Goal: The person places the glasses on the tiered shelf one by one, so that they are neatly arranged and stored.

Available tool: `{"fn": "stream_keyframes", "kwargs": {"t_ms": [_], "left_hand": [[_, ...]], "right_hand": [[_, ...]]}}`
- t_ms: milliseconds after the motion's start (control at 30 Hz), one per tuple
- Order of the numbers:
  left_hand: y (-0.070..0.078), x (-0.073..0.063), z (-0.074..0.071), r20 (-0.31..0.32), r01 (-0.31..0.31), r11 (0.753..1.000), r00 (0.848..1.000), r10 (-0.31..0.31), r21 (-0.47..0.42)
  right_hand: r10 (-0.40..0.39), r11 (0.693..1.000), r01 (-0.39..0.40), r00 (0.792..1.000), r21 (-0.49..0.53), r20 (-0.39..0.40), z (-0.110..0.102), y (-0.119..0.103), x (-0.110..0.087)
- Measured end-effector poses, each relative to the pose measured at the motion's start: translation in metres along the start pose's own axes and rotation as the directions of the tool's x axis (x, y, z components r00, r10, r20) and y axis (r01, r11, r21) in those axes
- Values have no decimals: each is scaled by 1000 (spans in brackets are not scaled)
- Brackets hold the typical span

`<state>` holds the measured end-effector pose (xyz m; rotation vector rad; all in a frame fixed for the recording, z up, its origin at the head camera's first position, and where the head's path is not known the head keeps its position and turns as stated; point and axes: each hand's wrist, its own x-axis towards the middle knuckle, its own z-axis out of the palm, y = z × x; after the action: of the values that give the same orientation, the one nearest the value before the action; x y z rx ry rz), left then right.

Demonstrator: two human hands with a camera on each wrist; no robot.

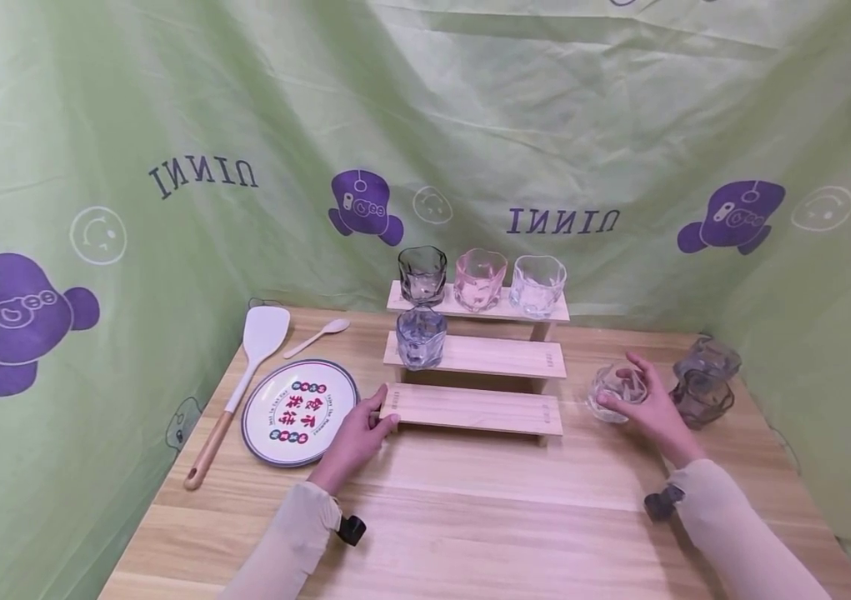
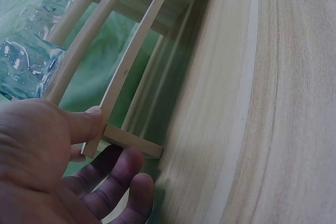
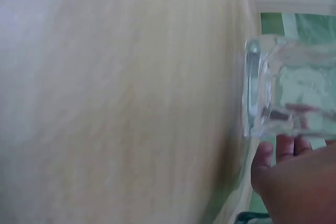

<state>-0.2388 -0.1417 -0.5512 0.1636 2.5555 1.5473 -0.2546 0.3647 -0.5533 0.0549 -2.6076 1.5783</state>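
A three-step wooden stand [image 1: 470, 408] is in the middle of the table. My left hand [image 1: 353, 443] pinches the left end of its lowest step, the thumb on top and fingers around the edge in the left wrist view. To the right of the stand, my right hand [image 1: 653, 412] holds a clear glass [image 1: 611, 385] between thumb and fingers. This glass [image 3: 294, 85] is close to the tabletop in the right wrist view; whether it touches is unclear. On the top step stand a dark grey glass [image 1: 422, 277], a pink glass [image 1: 480, 282] and another clear glass [image 1: 538, 287]. A bluish glass [image 1: 421, 340] occupies the middle step's left end.
Beyond my right hand are two dark-tinted glasses, a brownish one [image 1: 706, 402] and a greyish one [image 1: 710, 358]. On the left lie a round plate [image 1: 342, 387] with red lettering, a white spatula [image 1: 263, 333] with a wooden handle and a small white spoon [image 1: 335, 326]. Green curtain [image 1: 470, 125] surrounds the table.
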Motion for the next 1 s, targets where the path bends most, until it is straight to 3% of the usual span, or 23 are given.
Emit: {"fn": "stream_keyframes", "kwargs": {"t_ms": [200,567,733,1000], "left_hand": [[1,0,-1,-13,-19,1000,1000,19,15],[0,-1,-1,-13,-11,1000,1000,12,17],[0,-1,-1,-16,1,1000,1000,-1,16],[0,-1,-1,-17,-20,999,1000,21,49]], "right_hand": [[4,999,-6,999,45,35,-2,5,-2],[0,1000,-1,993,7,119,-3,5,-6],[6,1000,-5,993,-15,118,-1,3,-9],[42,998,-46,990,32,132,-1,3,-12]]}}
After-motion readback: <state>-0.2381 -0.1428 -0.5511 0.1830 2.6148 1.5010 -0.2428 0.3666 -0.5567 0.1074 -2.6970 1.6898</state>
